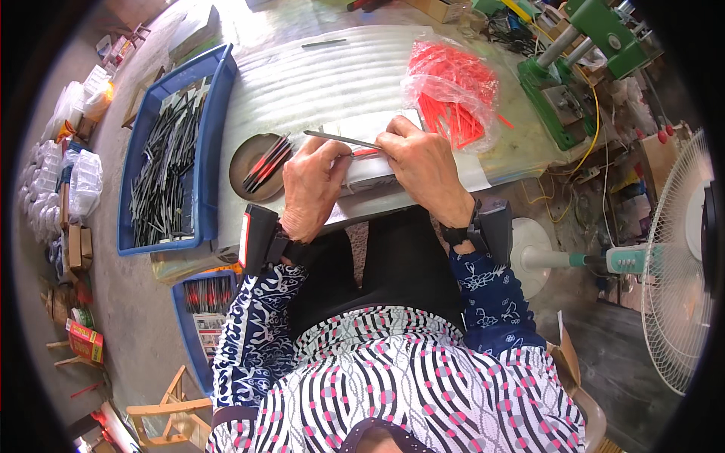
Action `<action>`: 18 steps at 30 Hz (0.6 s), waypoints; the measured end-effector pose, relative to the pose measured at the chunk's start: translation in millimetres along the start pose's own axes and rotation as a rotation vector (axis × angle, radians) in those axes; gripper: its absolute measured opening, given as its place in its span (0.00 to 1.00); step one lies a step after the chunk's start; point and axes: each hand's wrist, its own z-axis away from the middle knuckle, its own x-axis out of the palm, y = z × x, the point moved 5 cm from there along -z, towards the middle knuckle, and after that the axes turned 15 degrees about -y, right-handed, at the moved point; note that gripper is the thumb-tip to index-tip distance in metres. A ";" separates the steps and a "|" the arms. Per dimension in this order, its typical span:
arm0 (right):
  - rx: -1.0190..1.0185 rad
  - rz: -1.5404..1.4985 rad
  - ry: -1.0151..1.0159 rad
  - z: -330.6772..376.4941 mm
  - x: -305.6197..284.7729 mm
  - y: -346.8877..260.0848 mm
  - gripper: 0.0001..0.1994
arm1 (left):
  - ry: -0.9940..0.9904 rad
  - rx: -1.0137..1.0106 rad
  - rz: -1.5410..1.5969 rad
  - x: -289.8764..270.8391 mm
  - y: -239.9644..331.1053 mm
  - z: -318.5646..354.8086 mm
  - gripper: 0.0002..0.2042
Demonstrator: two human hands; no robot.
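My right hand (pixel 424 167) is closed, its thumb and fingertips pinching one end of a thin flat grey metal strip (pixel 332 138). The strip points left, passing above my left hand (pixel 311 189). A small red plastic sleeve (pixel 366 152) shows between the fingertips of both hands. My left fingers are closed at its left end; how far it runs inside the grip is hidden. Left of my hands, a round brown bowl (pixel 240 162) holds several dark strips with red sleeves (pixel 266 164). Beyond my right hand lies a clear plastic bag of loose red sleeves (pixel 453 90).
A blue bin (pixel 214 143) full of dark metal strips (pixel 168 166) stands at the left. Below it is another blue bin (pixel 190 332) with red-ended pieces. A green hand press (pixel 547 98) stands far right, near a floor fan (pixel 676 260). A wooden stool (pixel 170 408) is lower left.
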 end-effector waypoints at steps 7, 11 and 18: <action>-0.020 0.048 -0.031 -4.8 3.7 -0.3 0.03 | 0.026 0.014 0.018 2.1 -3.3 1.4 0.06; -0.036 0.045 -0.052 -5.4 4.2 -0.8 0.03 | 0.039 0.033 -0.002 2.3 -3.5 2.5 0.06; -0.043 0.029 -0.037 -7.9 5.4 -1.3 0.04 | 0.044 0.034 0.009 2.5 -3.7 0.9 0.05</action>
